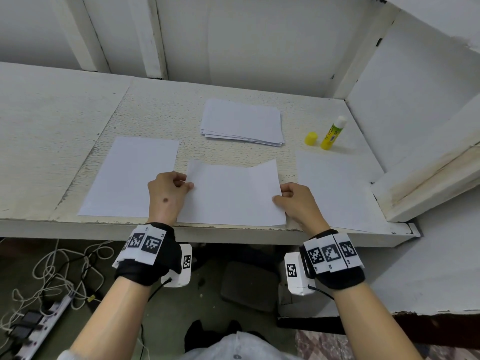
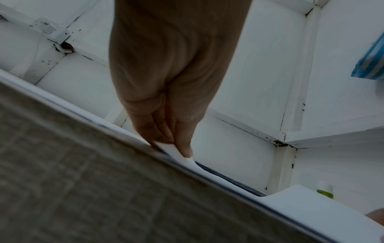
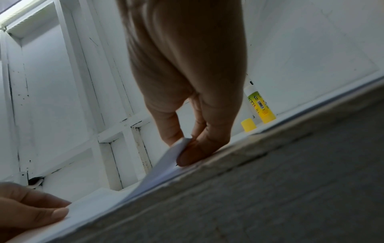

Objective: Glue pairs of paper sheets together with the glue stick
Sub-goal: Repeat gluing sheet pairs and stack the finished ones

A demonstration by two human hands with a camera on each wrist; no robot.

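The white bench (image 1: 161,105) carries everything, its front edge chipped. Largest is the sheet (image 1: 231,196) at the middle of the front edge: plain white, its near edge down at the bench's front edge, its far edge lifted and bowed with a shallow dip in the middle. A left sheet (image 1: 130,175) lies flat toward the left, a right sheet (image 1: 335,188) flat toward the front right corner. A stack (image 1: 241,123) of white sheets, slightly fanned, sits behind the middle one, toward the back.

The left hand (image 1: 167,194) has its grip closed on the middle sheet's left edge, thumb on top and fingers curled beneath. The right hand (image 1: 296,201) pinches the right edge the same way.

The glue stick (image 1: 333,132), yellow with a white tip, stands uncapped near the right rear corner; its yellow cap (image 1: 311,138) stands just beside it.
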